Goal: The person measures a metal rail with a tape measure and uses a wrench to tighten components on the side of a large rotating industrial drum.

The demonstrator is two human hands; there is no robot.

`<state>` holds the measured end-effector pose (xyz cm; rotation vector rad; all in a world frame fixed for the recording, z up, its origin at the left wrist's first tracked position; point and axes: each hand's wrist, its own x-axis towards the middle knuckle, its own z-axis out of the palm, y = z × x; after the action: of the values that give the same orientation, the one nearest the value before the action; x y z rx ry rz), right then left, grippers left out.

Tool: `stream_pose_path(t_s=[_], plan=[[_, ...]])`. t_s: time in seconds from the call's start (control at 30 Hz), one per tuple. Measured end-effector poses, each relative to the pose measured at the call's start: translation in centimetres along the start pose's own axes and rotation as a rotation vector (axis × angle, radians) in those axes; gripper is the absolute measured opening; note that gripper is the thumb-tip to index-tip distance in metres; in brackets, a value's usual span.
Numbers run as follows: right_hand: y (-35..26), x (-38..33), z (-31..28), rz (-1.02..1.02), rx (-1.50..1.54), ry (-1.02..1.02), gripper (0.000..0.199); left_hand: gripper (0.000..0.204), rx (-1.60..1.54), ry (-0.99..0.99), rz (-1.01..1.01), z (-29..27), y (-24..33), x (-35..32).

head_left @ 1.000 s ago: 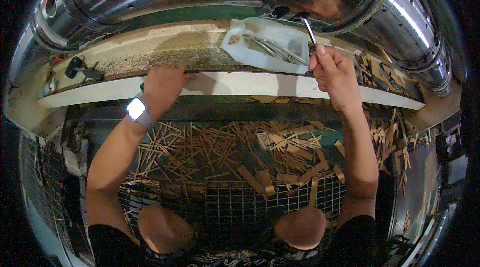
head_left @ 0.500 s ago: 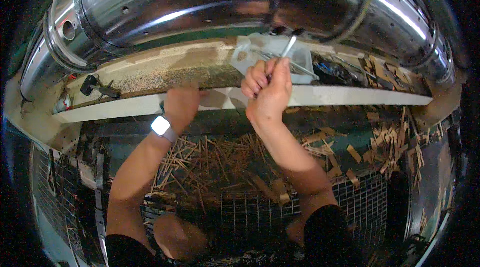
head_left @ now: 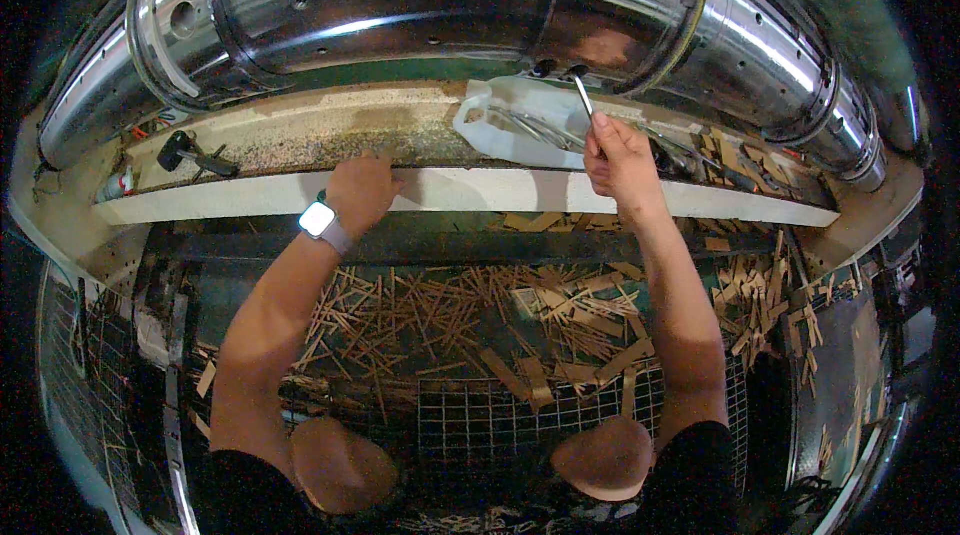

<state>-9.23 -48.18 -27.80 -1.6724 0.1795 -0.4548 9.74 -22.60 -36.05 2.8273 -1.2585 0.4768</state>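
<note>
At centre left, the left hand (head_left: 362, 193) rests flat and empty on the pale ledge (head_left: 250, 197). Right of centre, the right hand (head_left: 622, 157) is closed around a thin metal tool (head_left: 583, 95), its tip at the shiny drum (head_left: 400, 5) above the white tray (head_left: 520, 125); work there looks underway, unfinished.

At upper centre, the right hand (head_left: 620, 160) grips a slim metal tool (head_left: 583, 97) against the steel drum (head_left: 450, 5); the left hand (head_left: 362, 190) rests on the white ledge (head_left: 500, 193) above scattered wood strips (head_left: 480, 315).
</note>
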Motion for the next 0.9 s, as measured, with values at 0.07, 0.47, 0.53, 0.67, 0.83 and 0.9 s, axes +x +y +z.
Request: stream_pose_path(t_s=[0.07, 0.47, 0.53, 0.67, 0.83, 0.9], plan=[[-0.7, -0.3, -0.6, 0.052, -0.072, -0.027, 0.041, 0.049, 0.038, -0.077, 0.003, -1.0, 0.2, 0.3], [0.6, 0.7, -0.2, -0.125, -0.250, 0.136, 0.042, 0.037, -0.059, -0.024, -0.011, -0.1, 0.2, 0.4], [0.8, 1.1, -0.3, -0.118, -0.157, 0.075, 0.041, 0.037, -0.044, -0.021, -0.021, -0.4, 0.0, 0.7], [0.4, 1.1, -0.8, -0.035, -0.066, 0.006, 0.040, 0.038, 0.064, -0.054, -0.021, -0.8, 0.5, 0.7], [0.6, 0.8, -0.4, 0.051, 0.341, -0.176, 0.036, 0.041, 0.123, 0.006, -0.018, 0.0, 0.5, 0.8], [1.0, 0.4, -0.3, 0.016, 0.336, -0.135, 0.036, 0.045, 0.101, -0.067, -0.039, -0.2, 1.1, 0.8]])
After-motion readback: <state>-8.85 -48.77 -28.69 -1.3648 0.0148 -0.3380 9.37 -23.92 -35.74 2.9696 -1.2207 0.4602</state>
